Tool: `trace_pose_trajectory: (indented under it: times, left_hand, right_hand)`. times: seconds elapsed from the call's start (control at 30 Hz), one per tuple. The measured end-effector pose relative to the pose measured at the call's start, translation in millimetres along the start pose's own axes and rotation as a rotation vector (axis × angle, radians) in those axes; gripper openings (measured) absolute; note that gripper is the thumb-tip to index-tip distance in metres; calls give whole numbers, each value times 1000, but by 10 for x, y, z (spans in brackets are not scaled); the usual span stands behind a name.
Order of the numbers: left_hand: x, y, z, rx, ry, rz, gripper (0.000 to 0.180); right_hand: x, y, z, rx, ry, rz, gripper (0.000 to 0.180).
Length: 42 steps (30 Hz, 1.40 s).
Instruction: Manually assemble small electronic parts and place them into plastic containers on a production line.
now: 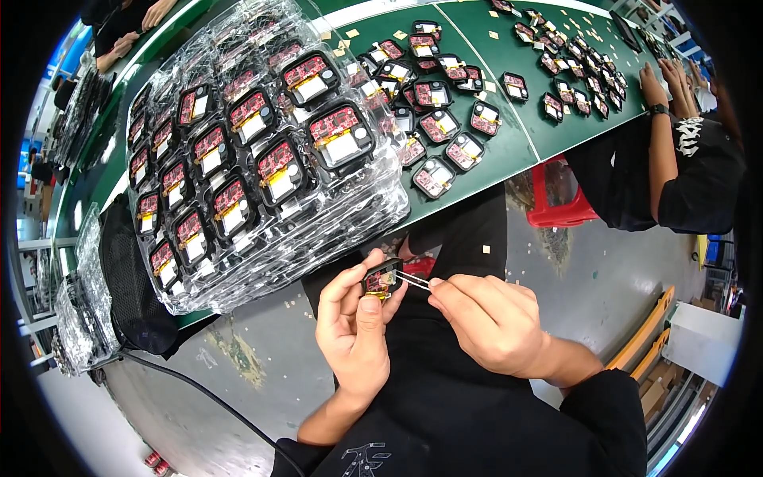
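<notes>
Left hand (352, 330) holds a small black-framed module (381, 281) up in front of the body, below the worktop edge. Grip closed on it: thumb against the near edge, index and middle fingers curled over the far side. Red circuit board and a yellow strip show inside the module frame.

Right hand (490, 322) holds metal tweezers (413, 279) in a pinch grip between thumb and fingertips. The tweezer tips point left and touch the right side of the module. Cannot tell whether the tips hold anything.

Both hands are over the lap, clothed in black, near the front edge of the green worktop (509, 147).

On the worktop, left and centre: a stack of clear plastic trays (262, 167), the top tray filled with rows of the same kind of black-framed modules, each with a red board and a white patch. The stack overhangs the front edge of the worktop slightly.

To the right of the stack: loose modules (445, 127) lying on the green surface, bunched close together. Further modules (572, 71) are spread toward the far right, with small tan squares scattered between them.

A second person in black sits at the right, their hands (668, 79) resting on the worktop near those far modules. A red stool (556, 203) stands beneath the worktop edge. A black mesh object (131, 286) sits left of the trays.
</notes>
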<state>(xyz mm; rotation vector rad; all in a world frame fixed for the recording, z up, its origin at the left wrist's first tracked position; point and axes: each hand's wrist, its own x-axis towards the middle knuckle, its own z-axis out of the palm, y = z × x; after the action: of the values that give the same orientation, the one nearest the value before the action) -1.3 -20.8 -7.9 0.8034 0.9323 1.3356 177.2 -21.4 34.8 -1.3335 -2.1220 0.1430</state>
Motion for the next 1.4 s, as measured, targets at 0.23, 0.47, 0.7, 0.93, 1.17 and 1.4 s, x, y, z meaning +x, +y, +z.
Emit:
trace_pose_trajectory:
  times: [0.23,0.47,0.7,0.93,1.17,1.4]
  left_hand:
    - [13,-9,-6,-9,3,8,37]
    - [30,-8,-30,-39,-8,5,37]
    - [51,11,-61,-132,29,-51,36]
    - [22,-36,-39,-57,-17,-6,37]
    - [25,-40,-39,-59,-9,-9,37]
    - [32,-25,-18,-71,-3,-8,37]
  right_hand:
    - [-20,36,54,98,19,36,23]
    - [-77,110,188,180,94,23,26]
    - [-89,139,124,147,108,-45,26]
    - [-28,3,66,40,65,14,26]
    - [-47,19,88,81,60,33,27]
    - [-72,73,135,126,79,6,25]
